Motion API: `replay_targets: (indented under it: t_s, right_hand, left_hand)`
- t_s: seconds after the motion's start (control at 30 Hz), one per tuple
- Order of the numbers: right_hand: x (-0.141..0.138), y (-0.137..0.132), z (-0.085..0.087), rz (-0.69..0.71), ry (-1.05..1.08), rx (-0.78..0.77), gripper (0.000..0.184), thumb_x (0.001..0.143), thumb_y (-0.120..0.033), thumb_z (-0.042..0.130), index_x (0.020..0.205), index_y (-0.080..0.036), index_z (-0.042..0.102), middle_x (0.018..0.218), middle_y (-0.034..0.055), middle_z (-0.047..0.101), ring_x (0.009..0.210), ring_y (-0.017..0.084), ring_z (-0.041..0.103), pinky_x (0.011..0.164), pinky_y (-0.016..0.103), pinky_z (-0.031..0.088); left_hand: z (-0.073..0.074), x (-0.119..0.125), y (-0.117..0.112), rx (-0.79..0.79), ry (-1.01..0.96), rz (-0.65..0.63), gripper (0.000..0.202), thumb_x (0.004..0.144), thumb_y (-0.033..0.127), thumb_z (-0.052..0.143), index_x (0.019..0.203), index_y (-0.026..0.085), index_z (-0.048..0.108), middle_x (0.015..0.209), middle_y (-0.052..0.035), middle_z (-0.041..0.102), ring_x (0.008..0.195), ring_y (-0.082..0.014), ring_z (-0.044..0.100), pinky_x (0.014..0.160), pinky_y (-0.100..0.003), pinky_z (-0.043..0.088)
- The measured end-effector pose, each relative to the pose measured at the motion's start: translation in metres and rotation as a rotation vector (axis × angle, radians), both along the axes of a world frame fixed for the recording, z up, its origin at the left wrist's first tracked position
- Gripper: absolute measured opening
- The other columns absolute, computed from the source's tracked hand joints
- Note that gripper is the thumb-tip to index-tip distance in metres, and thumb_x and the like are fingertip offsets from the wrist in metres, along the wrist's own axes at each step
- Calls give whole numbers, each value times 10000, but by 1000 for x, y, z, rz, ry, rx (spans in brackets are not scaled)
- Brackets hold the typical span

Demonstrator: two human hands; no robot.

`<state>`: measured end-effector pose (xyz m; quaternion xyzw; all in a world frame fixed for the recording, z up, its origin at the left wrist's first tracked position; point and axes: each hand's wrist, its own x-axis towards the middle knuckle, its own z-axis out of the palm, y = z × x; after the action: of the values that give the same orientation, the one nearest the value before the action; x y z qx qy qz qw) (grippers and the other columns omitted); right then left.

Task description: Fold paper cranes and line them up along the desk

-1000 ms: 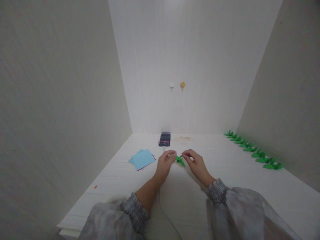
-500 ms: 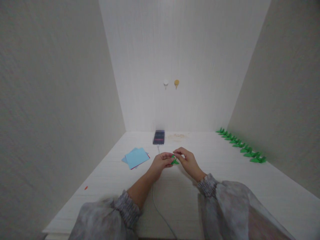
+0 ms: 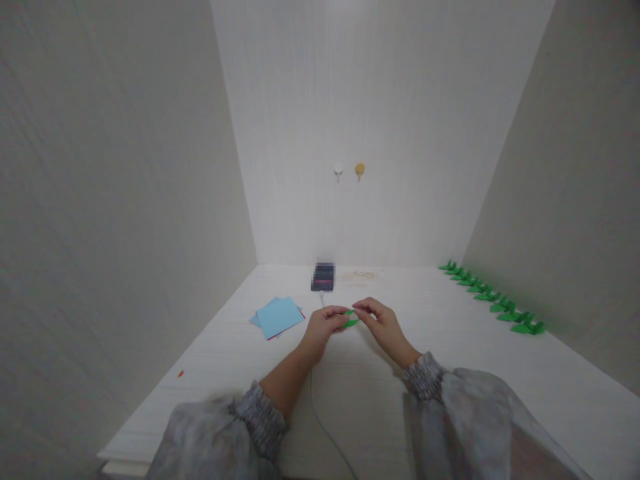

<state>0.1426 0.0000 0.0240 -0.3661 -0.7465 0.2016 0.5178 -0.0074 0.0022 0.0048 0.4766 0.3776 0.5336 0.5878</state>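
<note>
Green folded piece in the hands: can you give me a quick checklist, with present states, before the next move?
1. Left hand has a grip on the green folded piece: ok, held between thumb and fingers.
2. Right hand has a grip on it: cannot tell; the fingertips are at its edge, but too small to judge.
3. Folds fully visible: not ok; the left fingers cover part.
4. Blue sheets apart from both hands: ok, they lie left of the left hand.
5. Row of green folded pieces apart from both hands: ok, along the right side.
6. Cable untouched by the left arm: cannot tell; it passes out of sight there.
</note>
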Motion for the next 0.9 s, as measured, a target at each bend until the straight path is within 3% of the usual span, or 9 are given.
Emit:
replay_targets:
  t_s: [0.3,0.6,0.9]
  right_hand:
    - [1,6,-7,114,39,-212,119,712,-282,545,731,-167,570,621,-17,533,601,114,491,581,232,396]
    - [2,-1,8,121,-101,-209,78,704,-232,545,670,-163,559,607,-10,536,604,121,495,599,237,380]
    - [7,-1,17,203,-207,-190,169,760,-236,462,663,-157,575,613,11,555,588,122,497,592,241,375]
  left_hand:
    - [6,-1,-4,19,-15,-63,258,542,253,689,738,128,579,621,-6,597,563,-87,532,577,-209,388]
    - [7,-3,-5,3,-22,-129,266,519,232,702,713,119,559,602,3,582,520,-73,507,555,-208,369]
    - [3,-4,-2,8,-13,-167,304,520,254,707,742,119,549,677,-18,595,558,-81,514,565,-215,355]
